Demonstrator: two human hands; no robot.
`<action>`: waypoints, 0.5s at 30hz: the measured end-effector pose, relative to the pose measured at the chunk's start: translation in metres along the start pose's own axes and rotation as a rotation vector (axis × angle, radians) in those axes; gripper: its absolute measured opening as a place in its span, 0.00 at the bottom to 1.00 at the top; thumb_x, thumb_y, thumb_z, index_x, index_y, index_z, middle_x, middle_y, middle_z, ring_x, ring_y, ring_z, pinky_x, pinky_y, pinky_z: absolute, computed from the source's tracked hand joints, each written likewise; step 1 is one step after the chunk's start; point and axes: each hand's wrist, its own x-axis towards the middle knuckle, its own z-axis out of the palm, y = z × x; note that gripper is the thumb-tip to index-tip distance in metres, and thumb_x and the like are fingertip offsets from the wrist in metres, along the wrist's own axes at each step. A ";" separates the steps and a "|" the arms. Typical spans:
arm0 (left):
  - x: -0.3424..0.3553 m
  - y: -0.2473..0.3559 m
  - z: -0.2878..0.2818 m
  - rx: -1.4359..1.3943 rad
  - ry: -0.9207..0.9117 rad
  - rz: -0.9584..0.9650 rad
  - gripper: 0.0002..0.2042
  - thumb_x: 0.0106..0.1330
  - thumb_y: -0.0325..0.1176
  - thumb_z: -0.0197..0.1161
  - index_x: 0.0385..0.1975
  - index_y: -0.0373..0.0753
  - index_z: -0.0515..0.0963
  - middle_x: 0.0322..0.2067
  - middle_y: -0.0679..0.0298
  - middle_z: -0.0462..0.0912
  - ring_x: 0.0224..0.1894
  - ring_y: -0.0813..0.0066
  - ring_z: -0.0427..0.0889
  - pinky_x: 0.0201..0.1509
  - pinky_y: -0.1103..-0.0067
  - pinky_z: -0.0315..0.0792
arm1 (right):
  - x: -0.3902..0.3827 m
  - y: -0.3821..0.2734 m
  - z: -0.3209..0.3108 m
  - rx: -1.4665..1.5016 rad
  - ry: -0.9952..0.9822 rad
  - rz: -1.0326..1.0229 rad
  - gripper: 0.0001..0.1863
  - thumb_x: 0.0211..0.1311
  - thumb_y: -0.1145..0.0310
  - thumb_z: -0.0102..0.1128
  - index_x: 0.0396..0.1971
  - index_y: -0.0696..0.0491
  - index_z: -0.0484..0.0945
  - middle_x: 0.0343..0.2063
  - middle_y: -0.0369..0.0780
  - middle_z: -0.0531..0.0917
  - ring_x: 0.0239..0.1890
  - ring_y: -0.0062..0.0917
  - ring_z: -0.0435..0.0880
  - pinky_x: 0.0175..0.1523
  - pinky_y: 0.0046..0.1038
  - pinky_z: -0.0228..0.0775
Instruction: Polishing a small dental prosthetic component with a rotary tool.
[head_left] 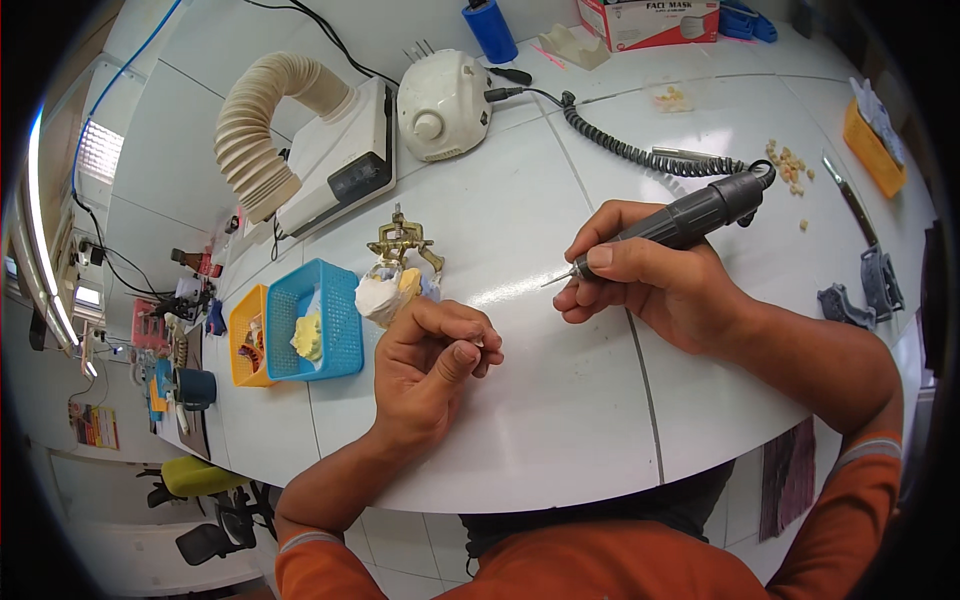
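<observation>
1. Filling most of the view, the glossy white table [560, 420] carries everything here; a small part dropped on it could easily skid, since the top looks smooth.
2. The extractor box [340, 160], with its ribbed hose [245, 120], stands at the back left. The hose mouth is well apart from the hands, so any dust raised between them could drift past it.
3. The right hand [660, 280] is closed round a dark handpiece in a pen-like grip, apart from the left hand. If that grip loosens or the wrist jerks, the tip could skip toward the opposite fingers.
4. The left hand [428, 360] is curled, thumb and forefinger apparently pinching something tiny. Its fingertips would be exposed to a slip.
5. The blue basket [343, 310] sits left of the left hand, within reach of a stray elbow or forearm.
6. The white control unit [440, 105] is at the back, its coiled cord [640, 150] running to the handpiece; a snag there could tug the tool off line.
7. The handpiece [690, 212] points leftward, its thin bit [557, 279] above the table and touching nothing. Too much side load could bend it.
8. The plaster cast [378, 297] lies just beyond the left hand; whether they touch, I cannot tell. A backward nudge could chip it.
9. The tiny pale piece [477, 342] at the left fingertips is too small to identify; a weak pinch could let it fly.
</observation>
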 end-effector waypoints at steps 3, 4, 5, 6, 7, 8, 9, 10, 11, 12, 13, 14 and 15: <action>0.000 0.000 0.000 0.007 -0.019 -0.054 0.07 0.76 0.32 0.67 0.44 0.40 0.75 0.43 0.58 0.84 0.42 0.75 0.84 0.44 0.81 0.77 | 0.000 0.000 -0.001 -0.031 -0.019 0.002 0.14 0.70 0.70 0.65 0.47 0.65 0.79 0.35 0.47 0.88 0.43 0.33 0.92 0.52 0.36 0.86; 0.000 -0.001 0.000 -0.009 -0.026 -0.081 0.07 0.76 0.31 0.68 0.44 0.39 0.76 0.43 0.58 0.84 0.43 0.74 0.84 0.44 0.80 0.78 | -0.001 0.000 -0.002 -0.037 -0.025 -0.012 0.14 0.70 0.70 0.65 0.47 0.65 0.79 0.35 0.47 0.88 0.43 0.33 0.92 0.52 0.36 0.86; 0.001 -0.001 -0.001 -0.022 -0.035 -0.109 0.07 0.75 0.30 0.68 0.45 0.38 0.77 0.44 0.58 0.84 0.44 0.73 0.85 0.45 0.80 0.78 | -0.002 0.001 -0.003 -0.033 -0.039 -0.016 0.14 0.70 0.72 0.65 0.48 0.66 0.78 0.36 0.48 0.88 0.44 0.33 0.92 0.53 0.35 0.87; 0.001 0.000 0.001 -0.032 -0.030 -0.101 0.07 0.75 0.30 0.68 0.45 0.38 0.77 0.44 0.58 0.84 0.44 0.73 0.85 0.45 0.80 0.78 | -0.003 0.000 -0.003 -0.046 -0.041 -0.011 0.14 0.70 0.72 0.65 0.48 0.66 0.78 0.36 0.48 0.88 0.44 0.33 0.92 0.53 0.35 0.87; 0.001 0.002 0.003 -0.032 -0.003 -0.154 0.06 0.75 0.29 0.68 0.45 0.37 0.78 0.44 0.58 0.84 0.44 0.73 0.85 0.45 0.80 0.79 | -0.005 0.000 -0.003 -0.086 -0.063 -0.017 0.14 0.70 0.73 0.65 0.48 0.66 0.78 0.37 0.49 0.88 0.44 0.33 0.92 0.53 0.35 0.87; 0.001 0.003 0.003 -0.028 0.024 -0.210 0.06 0.75 0.28 0.68 0.46 0.35 0.80 0.44 0.57 0.84 0.44 0.72 0.86 0.46 0.80 0.79 | -0.005 0.001 -0.003 -0.124 -0.087 -0.024 0.14 0.70 0.73 0.65 0.49 0.66 0.78 0.38 0.49 0.88 0.43 0.34 0.92 0.54 0.35 0.86; 0.001 0.001 0.002 -0.034 0.029 -0.204 0.06 0.75 0.28 0.68 0.46 0.35 0.80 0.44 0.57 0.84 0.44 0.72 0.86 0.46 0.80 0.79 | -0.005 0.002 -0.004 -0.146 -0.123 -0.035 0.14 0.70 0.73 0.65 0.49 0.67 0.78 0.39 0.50 0.88 0.45 0.34 0.93 0.54 0.34 0.87; 0.001 0.000 0.001 -0.039 0.018 -0.198 0.06 0.75 0.27 0.67 0.46 0.35 0.80 0.45 0.57 0.84 0.44 0.72 0.86 0.46 0.79 0.80 | -0.005 0.002 -0.004 -0.153 -0.127 -0.031 0.14 0.70 0.73 0.65 0.49 0.67 0.78 0.39 0.50 0.88 0.45 0.34 0.93 0.54 0.34 0.87; 0.002 -0.001 0.000 -0.045 0.000 -0.194 0.06 0.75 0.26 0.67 0.46 0.34 0.81 0.45 0.56 0.85 0.44 0.72 0.86 0.46 0.79 0.81 | -0.007 0.001 -0.003 -0.224 -0.149 -0.049 0.14 0.69 0.73 0.66 0.48 0.67 0.79 0.39 0.50 0.89 0.45 0.34 0.93 0.53 0.34 0.87; 0.002 -0.002 0.000 -0.052 0.000 -0.190 0.06 0.75 0.26 0.67 0.46 0.34 0.81 0.45 0.56 0.85 0.44 0.72 0.86 0.46 0.79 0.81 | -0.009 0.000 -0.002 -0.293 -0.172 -0.068 0.14 0.69 0.73 0.66 0.48 0.67 0.79 0.39 0.50 0.89 0.46 0.34 0.93 0.53 0.33 0.87; 0.001 -0.002 0.000 -0.047 -0.011 -0.199 0.06 0.75 0.26 0.67 0.46 0.34 0.80 0.46 0.55 0.85 0.45 0.71 0.87 0.47 0.78 0.82 | -0.010 -0.001 0.000 -0.309 -0.172 -0.061 0.14 0.68 0.72 0.67 0.47 0.66 0.79 0.39 0.49 0.89 0.47 0.34 0.93 0.53 0.31 0.87; 0.000 -0.003 -0.001 -0.040 -0.016 -0.210 0.06 0.75 0.25 0.67 0.46 0.33 0.80 0.46 0.55 0.85 0.46 0.71 0.87 0.48 0.78 0.82 | -0.011 -0.003 0.002 -0.313 -0.174 -0.056 0.14 0.68 0.72 0.67 0.47 0.66 0.79 0.39 0.49 0.89 0.47 0.34 0.93 0.53 0.31 0.87; 0.000 -0.002 -0.001 -0.044 -0.012 -0.208 0.06 0.75 0.25 0.67 0.46 0.33 0.80 0.46 0.55 0.85 0.46 0.71 0.87 0.48 0.78 0.82 | -0.011 -0.005 0.005 -0.352 -0.166 -0.032 0.14 0.66 0.74 0.65 0.46 0.67 0.78 0.37 0.50 0.89 0.46 0.35 0.93 0.56 0.36 0.86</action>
